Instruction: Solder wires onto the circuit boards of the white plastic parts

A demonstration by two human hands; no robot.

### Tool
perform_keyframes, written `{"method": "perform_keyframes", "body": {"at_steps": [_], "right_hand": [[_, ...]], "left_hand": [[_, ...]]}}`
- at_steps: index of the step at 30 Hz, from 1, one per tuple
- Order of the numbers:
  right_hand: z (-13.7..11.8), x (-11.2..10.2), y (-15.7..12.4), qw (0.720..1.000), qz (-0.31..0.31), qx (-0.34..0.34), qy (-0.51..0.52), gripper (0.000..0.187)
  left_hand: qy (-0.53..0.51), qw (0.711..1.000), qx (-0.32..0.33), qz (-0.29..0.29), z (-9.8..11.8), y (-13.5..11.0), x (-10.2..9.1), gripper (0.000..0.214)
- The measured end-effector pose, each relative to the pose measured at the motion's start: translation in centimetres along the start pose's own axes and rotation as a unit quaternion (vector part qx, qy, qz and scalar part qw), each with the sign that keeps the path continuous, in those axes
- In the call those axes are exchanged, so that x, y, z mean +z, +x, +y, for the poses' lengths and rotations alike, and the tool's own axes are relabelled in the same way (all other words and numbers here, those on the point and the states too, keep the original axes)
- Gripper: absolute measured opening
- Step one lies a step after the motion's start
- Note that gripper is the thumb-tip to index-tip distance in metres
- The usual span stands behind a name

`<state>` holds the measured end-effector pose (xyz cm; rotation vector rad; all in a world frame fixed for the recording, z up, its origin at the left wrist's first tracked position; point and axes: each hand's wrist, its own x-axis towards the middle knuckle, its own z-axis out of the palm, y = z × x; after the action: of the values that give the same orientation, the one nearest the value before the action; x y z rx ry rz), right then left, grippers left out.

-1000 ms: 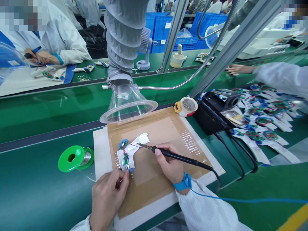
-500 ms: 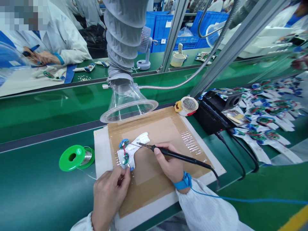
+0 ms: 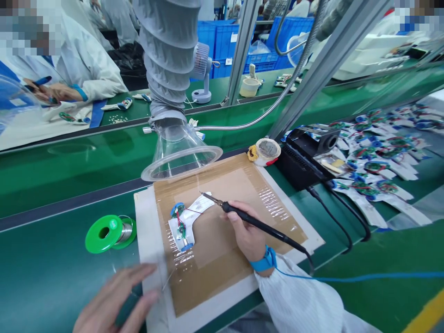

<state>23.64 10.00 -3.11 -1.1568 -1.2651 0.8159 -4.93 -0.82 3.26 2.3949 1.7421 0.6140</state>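
Note:
A small white assembly with a green circuit board, red wires and blue ends lies on the brown taped work board. My right hand grips a black soldering iron, its tip raised just above the assembly's far end. My left hand is at the lower left, blurred, fingers stretched out over the board's near-left corner. A thin solder wire lies near its fingertips. Whether the fingers hold it I cannot see.
A green solder spool lies left of the board. A clear fume hood hangs behind it. A sponge holder and a black soldering station stand to the right, beside several finished assemblies. Another person works at the far left.
My left hand has pulled away from the assembly toward the lower left. The soldering iron tip has lifted and moved toward the assembly's far end.

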Motion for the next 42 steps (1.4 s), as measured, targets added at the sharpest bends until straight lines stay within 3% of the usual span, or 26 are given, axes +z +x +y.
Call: {"method": "perform_keyframes", "body": {"at_steps": [2, 4, 6, 8, 13, 19, 24, 35, 42], "right_hand": [[-0.2, 0.1, -0.1, 1.0, -0.003, 0.005, 0.013, 0.022], [-0.7, 0.1, -0.1, 1.0, -0.003, 0.001, 0.016, 0.021], [-1.1, 0.2, -0.1, 1.0, 0.0, -0.011, 0.013, 0.018], [-1.3, 0.2, -0.1, 1.0, 0.006, -0.024, 0.006, 0.014], [-1.2, 0.9, 0.1, 0.998, 0.014, -0.053, -0.016, 0.01], [-1.5, 3.4, 0.1, 0.999, -0.003, -0.041, -0.03, 0.017], [-1.3, 4.8, 0.3, 1.0, 0.005, -0.022, 0.008, 0.021], [-1.4, 5.1, 0.8, 0.998, 0.012, 0.035, 0.045, 0.021], [-1.8, 5.2, 0.8, 0.998, 0.004, 0.016, 0.052, 0.02]], "left_hand": [[0.01, 1.0, -0.003, 0.026, 1.2, 4.3, 0.7, 0.035], [0.038, 0.998, 0.033, 0.045, 2.3, 8.6, 2.2, 0.04], [0.082, 0.995, 0.057, 0.009, 2.7, 11.7, 3.8, 0.039], [0.111, 0.991, 0.07, -0.03, 2.4, 13.2, 5.1, 0.029], [0.086, 0.992, 0.084, -0.049, 0.7, 13.1, 5.7, 0.022], [-0.033, 0.998, 0.032, 0.044, 0.7, 12.7, 5.9, 0.007], [-0.067, 0.996, 0.028, 0.06, 1.3, 12.8, 6.7, 0.01], [-0.092, 0.993, 0.031, 0.061, 1.4, 12.7, 7.2, 0.013], [-0.094, 0.994, 0.025, 0.057, 1.5, 12.7, 7.2, 0.013]]}}
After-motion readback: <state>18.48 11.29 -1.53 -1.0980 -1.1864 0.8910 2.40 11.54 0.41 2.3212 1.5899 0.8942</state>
